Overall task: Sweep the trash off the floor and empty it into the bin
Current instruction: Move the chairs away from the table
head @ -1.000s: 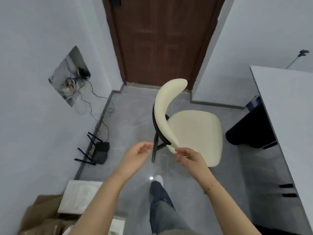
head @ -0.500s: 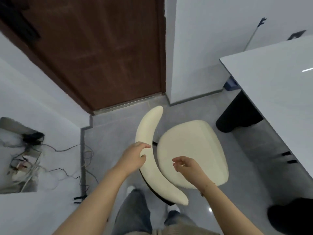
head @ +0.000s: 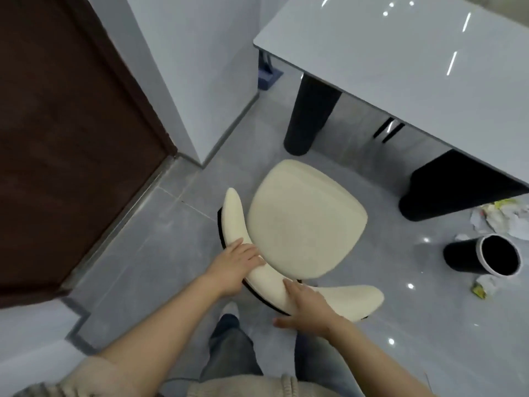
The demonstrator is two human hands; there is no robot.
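Head view: I have both hands on the curved backrest [head: 257, 270] of a cream chair [head: 306, 224] standing on the grey tiled floor [head: 160, 247]. My left hand [head: 237, 267] lies over the top of the backrest with its fingers [head: 252, 255] laid flat and close together toward the seat. My right hand [head: 309, 308] grips the backrest just beside the left, fingers over the cushion and thumb [head: 282, 322] stretched out under its near edge. The 2 hands are near each other but not touching.

Well to the right of my right hand, a black bin [head: 483, 255] with a white rim lies tipped on its side, its open mouth facing me. Crumpled paper and wrappers [head: 501, 219] are scattered on the floor beyond it, beside a thick black table leg [head: 446, 193], and 1 more scrap [head: 482, 286] lies just in front of the bin's mouth.

Ahead of my hands, past the chair, a glossy pale table [head: 400, 47] stands on a round black leg [head: 309, 116]. A dark brown door [head: 65, 116] fills the space to the left of my left hand. Below my arms I see jeans [head: 229, 348] and the toe of 1 shoe [head: 230, 308].
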